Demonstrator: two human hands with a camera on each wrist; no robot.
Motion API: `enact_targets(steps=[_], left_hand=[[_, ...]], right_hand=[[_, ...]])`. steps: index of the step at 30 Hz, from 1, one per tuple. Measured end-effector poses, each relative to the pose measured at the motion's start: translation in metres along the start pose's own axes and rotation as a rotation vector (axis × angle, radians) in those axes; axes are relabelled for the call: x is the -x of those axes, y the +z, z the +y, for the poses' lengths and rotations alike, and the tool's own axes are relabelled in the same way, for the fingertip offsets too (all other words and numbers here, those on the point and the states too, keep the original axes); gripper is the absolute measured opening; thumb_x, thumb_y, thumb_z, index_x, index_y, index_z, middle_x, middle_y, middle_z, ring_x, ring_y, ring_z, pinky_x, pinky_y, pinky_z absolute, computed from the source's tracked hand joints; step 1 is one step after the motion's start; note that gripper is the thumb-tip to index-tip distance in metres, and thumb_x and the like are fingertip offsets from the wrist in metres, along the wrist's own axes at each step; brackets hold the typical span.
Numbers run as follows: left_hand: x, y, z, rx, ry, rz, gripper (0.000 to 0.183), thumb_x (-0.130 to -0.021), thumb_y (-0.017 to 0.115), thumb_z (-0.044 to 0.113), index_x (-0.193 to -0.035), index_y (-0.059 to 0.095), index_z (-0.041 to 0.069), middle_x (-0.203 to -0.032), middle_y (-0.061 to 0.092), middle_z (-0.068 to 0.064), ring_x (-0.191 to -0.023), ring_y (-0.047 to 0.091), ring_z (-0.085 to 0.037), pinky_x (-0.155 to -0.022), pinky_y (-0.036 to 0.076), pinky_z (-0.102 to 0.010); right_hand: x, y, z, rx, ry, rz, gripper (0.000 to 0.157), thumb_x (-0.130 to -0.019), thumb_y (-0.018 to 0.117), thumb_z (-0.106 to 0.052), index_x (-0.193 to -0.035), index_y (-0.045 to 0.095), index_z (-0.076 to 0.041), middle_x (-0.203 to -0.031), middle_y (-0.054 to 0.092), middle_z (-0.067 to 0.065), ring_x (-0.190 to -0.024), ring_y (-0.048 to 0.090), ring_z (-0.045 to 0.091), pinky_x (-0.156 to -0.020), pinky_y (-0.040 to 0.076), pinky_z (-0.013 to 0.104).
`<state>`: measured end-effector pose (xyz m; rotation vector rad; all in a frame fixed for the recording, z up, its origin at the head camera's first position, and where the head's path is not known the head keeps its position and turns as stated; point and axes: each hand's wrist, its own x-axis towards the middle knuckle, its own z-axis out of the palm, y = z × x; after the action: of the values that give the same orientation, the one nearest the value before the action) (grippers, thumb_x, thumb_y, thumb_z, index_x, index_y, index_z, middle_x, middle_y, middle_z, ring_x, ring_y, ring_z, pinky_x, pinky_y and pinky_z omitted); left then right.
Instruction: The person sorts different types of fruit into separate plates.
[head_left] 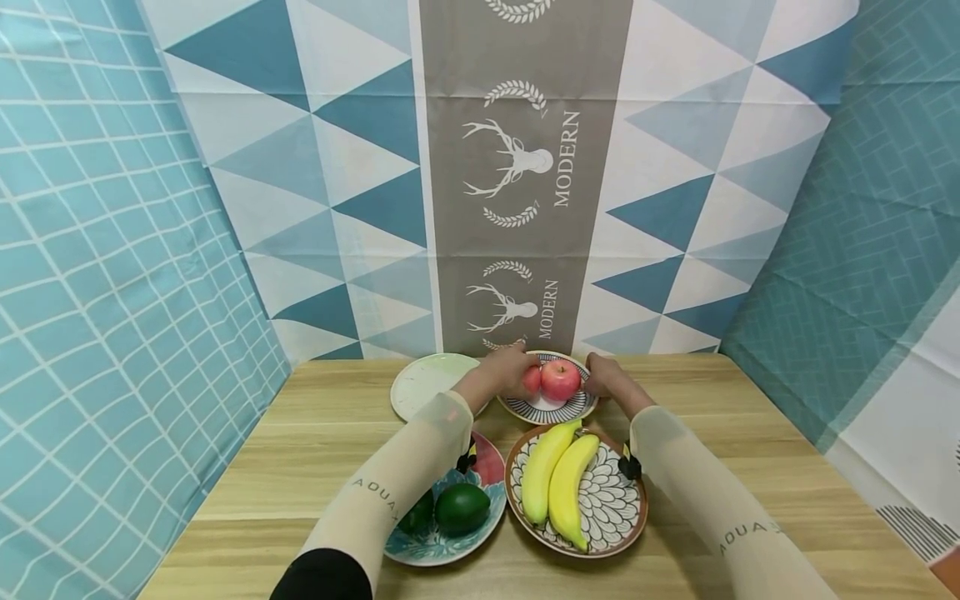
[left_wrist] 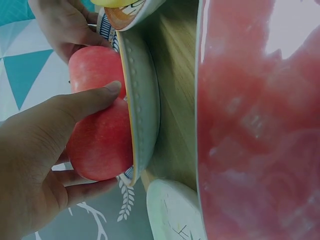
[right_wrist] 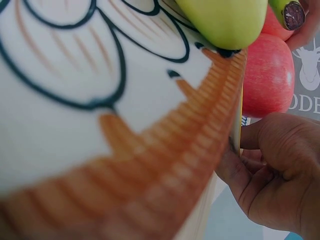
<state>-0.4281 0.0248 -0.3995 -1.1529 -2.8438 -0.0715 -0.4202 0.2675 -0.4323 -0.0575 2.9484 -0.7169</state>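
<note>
Two red apples sit in a bowl-like plate [head_left: 547, 412] with a striped rim at the table's back edge. My left hand [head_left: 510, 371] grips the left apple [left_wrist: 100, 142], thumb across its top and fingers round its far side. The right apple [head_left: 560, 380] lies against it. On the plate's right side, my right hand [head_left: 609, 377] pinches the rim between thumb and fingers, which shows in the right wrist view as the hand [right_wrist: 280, 175] below an apple [right_wrist: 270, 77]. My left hand partly hides the left apple in the head view.
In front stands a brown-rimmed plate [head_left: 630, 521] with two bananas [head_left: 570, 483], under my right forearm. Left of it, a blue and red plate [head_left: 450, 554] holds green avocado-like fruits [head_left: 462, 509]. A pale plate [head_left: 427, 383] lies back left. A patterned cloth wall [head_left: 517, 208] rises behind.
</note>
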Motion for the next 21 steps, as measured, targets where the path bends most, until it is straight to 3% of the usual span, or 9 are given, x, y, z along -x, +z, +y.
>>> enact_targets(steps=[10,21], left_hand=[[0.0023,0.0049,-0.0004,-0.006,0.039,0.017,0.057,-0.086,0.084,0.038,-0.137,0.069,0.019,-0.127,0.064,-0.014,-0.113,0.063,-0.029,-0.098,0.053,-0.043],[0.0026,0.0065,0.0007,-0.048,0.014,-0.007,0.071,-0.086,0.084,0.042,-0.148,0.060,0.018,-0.135,0.060,-0.015,-0.121,0.062,-0.032,-0.104,0.051,-0.045]], right_hand=[[-0.0019,0.0008,-0.0010,-0.021,0.019,-0.009,0.030,-0.090,0.068,-0.001,-0.115,0.051,0.007,-0.101,0.060,0.025,-0.079,0.066,0.032,-0.053,0.058,0.033],[-0.0010,0.0007,0.0002,0.001,0.007,-0.012,0.035,-0.092,0.067,-0.005,-0.119,0.050,0.008,-0.105,0.060,0.027,-0.081,0.065,0.032,-0.055,0.058,0.032]])
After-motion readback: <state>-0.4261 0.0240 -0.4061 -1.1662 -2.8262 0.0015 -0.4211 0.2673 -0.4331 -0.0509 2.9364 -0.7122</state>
